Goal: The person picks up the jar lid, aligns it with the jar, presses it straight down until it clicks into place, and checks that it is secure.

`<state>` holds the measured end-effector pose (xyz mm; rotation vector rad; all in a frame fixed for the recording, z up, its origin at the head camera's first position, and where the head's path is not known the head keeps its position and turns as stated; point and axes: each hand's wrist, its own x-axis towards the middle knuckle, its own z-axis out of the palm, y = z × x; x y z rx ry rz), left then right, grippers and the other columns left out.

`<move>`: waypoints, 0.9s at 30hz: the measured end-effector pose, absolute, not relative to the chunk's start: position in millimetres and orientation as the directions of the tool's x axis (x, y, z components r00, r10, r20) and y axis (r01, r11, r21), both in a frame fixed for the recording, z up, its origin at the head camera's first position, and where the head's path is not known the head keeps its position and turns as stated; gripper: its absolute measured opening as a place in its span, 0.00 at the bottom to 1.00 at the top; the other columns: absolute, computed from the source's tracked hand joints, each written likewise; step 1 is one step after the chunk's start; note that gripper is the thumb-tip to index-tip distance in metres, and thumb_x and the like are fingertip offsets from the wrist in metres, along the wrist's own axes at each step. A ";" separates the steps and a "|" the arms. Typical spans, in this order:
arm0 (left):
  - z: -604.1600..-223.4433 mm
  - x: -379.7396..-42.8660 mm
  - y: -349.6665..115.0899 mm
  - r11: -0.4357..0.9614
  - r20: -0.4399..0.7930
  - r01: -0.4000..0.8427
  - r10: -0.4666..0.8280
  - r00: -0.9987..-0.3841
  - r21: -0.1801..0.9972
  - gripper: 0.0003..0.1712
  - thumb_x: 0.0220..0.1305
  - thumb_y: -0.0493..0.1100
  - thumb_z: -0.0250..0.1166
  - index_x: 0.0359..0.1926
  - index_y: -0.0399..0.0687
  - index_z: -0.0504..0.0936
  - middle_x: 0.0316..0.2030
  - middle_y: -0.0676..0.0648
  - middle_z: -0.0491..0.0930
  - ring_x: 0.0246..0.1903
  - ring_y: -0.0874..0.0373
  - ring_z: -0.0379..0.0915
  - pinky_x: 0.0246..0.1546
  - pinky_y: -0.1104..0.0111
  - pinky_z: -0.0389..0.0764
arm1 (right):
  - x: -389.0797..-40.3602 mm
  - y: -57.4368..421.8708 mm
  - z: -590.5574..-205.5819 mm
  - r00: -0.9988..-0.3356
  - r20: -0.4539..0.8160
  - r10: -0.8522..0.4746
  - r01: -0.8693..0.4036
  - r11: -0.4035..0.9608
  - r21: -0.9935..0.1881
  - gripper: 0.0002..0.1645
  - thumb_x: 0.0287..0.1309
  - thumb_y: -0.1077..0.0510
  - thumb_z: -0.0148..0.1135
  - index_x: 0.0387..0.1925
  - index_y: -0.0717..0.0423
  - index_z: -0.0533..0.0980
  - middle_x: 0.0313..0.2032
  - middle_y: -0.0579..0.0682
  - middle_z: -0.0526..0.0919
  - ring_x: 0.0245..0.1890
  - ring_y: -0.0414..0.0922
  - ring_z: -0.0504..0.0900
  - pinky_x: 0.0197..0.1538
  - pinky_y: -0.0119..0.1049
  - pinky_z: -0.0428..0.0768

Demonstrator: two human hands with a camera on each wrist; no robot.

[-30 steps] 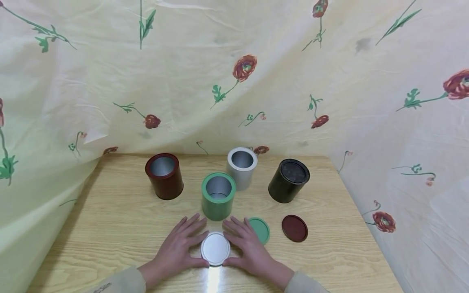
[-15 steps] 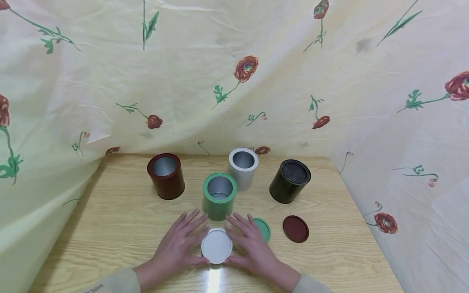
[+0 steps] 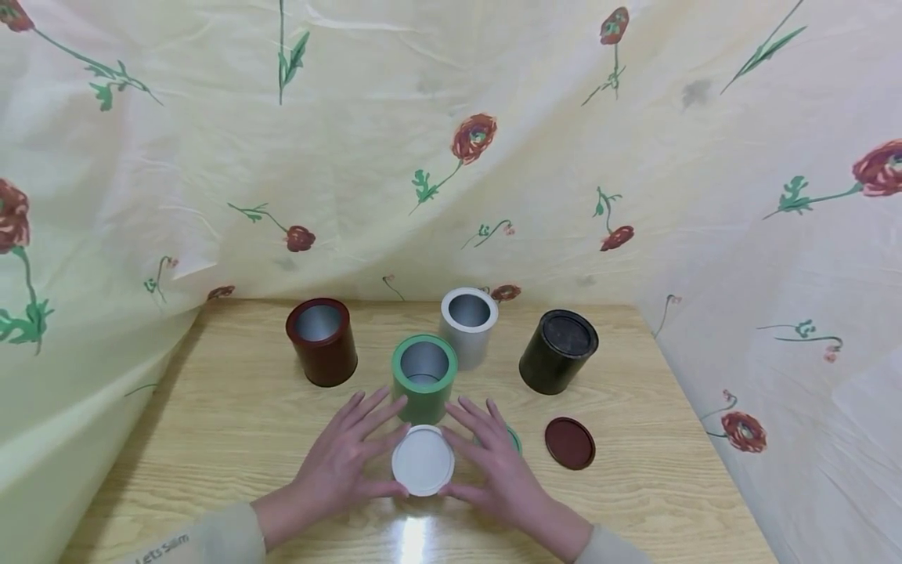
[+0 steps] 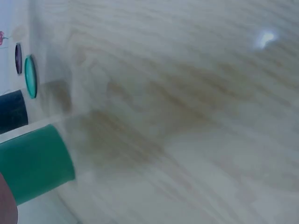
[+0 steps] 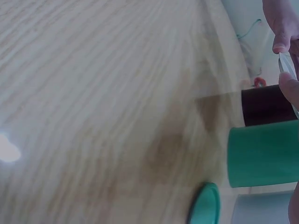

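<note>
A round white lid (image 3: 423,460) is held level between both hands, raised off the table. My left hand (image 3: 345,462) grips its left edge with thumb and forefinger, the other fingers spread toward the green can (image 3: 425,401). On the opposite edge my right hand (image 3: 499,466) holds it the same way. In the right wrist view the white lid (image 5: 286,65) shows edge-on between the two thumbs. The open green can stands just beyond the hands. Behind it is an open white can (image 3: 468,342). My right hand partly covers a green lid (image 3: 516,440) on the table.
An open dark red can (image 3: 326,356) stands at the back left. A black can (image 3: 555,364) with its lid on is at the back right. The dark red lid (image 3: 569,443) lies flat on the wooden table (image 3: 211,439). Flowered cloth (image 3: 366,172) hangs behind.
Both hands have lifted the white lid off the table and moved it slightly forward, toward the green can. The right hand now covers more of the green lid.
</note>
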<state>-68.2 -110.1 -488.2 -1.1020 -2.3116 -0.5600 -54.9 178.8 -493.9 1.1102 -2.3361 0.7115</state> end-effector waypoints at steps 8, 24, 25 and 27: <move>-466.6 -80.9 -108.2 0.552 0.640 0.827 0.598 -0.482 0.106 0.50 0.32 0.70 0.87 0.57 0.48 0.91 0.70 0.43 0.79 0.72 0.39 0.71 0.63 0.35 0.77 | -64.8 181.9 -479.2 -0.575 0.597 -0.559 -0.792 0.564 -0.235 0.49 0.35 0.42 0.90 0.60 0.57 0.85 0.74 0.59 0.74 0.77 0.58 0.68 0.82 0.61 0.55; -427.0 -117.1 -95.8 0.564 0.629 0.824 0.623 -0.465 0.051 0.51 0.32 0.70 0.88 0.58 0.48 0.91 0.70 0.42 0.78 0.74 0.40 0.69 0.70 0.40 0.73 | -100.1 193.8 -448.8 -0.493 0.681 -0.541 -0.826 0.536 -0.172 0.53 0.29 0.49 0.94 0.62 0.60 0.83 0.73 0.60 0.74 0.79 0.58 0.65 0.83 0.61 0.53; -424.3 -119.9 -94.7 0.567 0.624 0.823 0.627 -0.466 0.045 0.51 0.32 0.71 0.88 0.58 0.48 0.91 0.71 0.42 0.78 0.74 0.40 0.69 0.71 0.40 0.72 | -102.7 195.2 -447.4 -0.495 0.682 -0.539 -0.825 0.537 -0.175 0.53 0.29 0.49 0.94 0.62 0.60 0.83 0.74 0.60 0.74 0.79 0.58 0.65 0.83 0.61 0.53; -419.8 -125.4 -92.3 0.572 0.613 0.820 0.638 -0.466 0.027 0.51 0.34 0.71 0.88 0.58 0.49 0.91 0.70 0.42 0.78 0.75 0.41 0.68 0.72 0.41 0.71 | -107.6 197.8 -444.3 -0.497 0.685 -0.533 -0.823 0.540 -0.176 0.52 0.30 0.50 0.93 0.62 0.60 0.83 0.74 0.60 0.74 0.79 0.58 0.65 0.82 0.63 0.54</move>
